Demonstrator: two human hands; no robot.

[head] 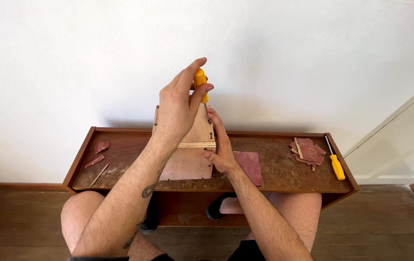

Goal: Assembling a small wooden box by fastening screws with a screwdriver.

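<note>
The left hand [180,104] is clenched on the yellow screwdriver [200,83] over the upright plywood panel [199,129] on the tabletop [274,169]; the right hand [222,150], fingers pressed flat, should brace the panel while the driver stays straight on the screw.

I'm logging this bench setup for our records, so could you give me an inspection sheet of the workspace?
Surface: dark wooden bench top, scuffed and dusty.
Job's things: upright plywood panel on flat board; yellow-handled screwdriver.
Clutter: sandpaper sheet, torn scraps, wood slivers, second yellow screwdriver.
Grippers: left hand grips the screwdriver; right hand steadies the panel.
Cables: nothing seen.
Surroundings: white wall, wooden floor.
</note>
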